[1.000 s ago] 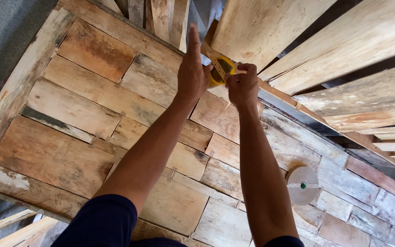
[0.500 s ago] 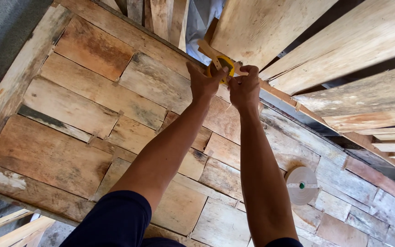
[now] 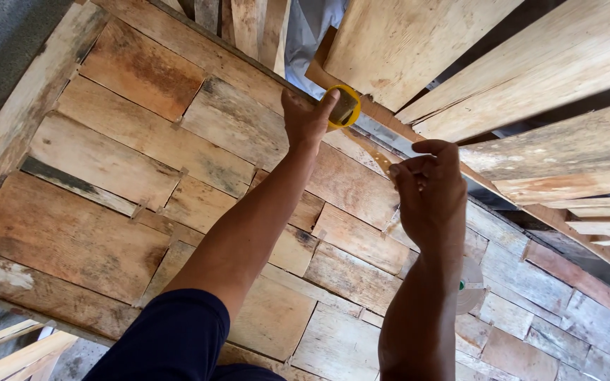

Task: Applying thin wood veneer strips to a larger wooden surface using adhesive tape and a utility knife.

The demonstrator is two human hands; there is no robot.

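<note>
The right hand hides its pinched item; its forearm partly covers a white round container.

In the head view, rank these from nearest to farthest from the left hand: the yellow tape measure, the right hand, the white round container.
1. yellow tape measure: held in the left hand, at its fingertips.
2. right hand: to the right and lower in the picture, apart from the left hand.
3. white round container: farthest, low on the plank panel, partly hidden behind the right forearm.
</note>
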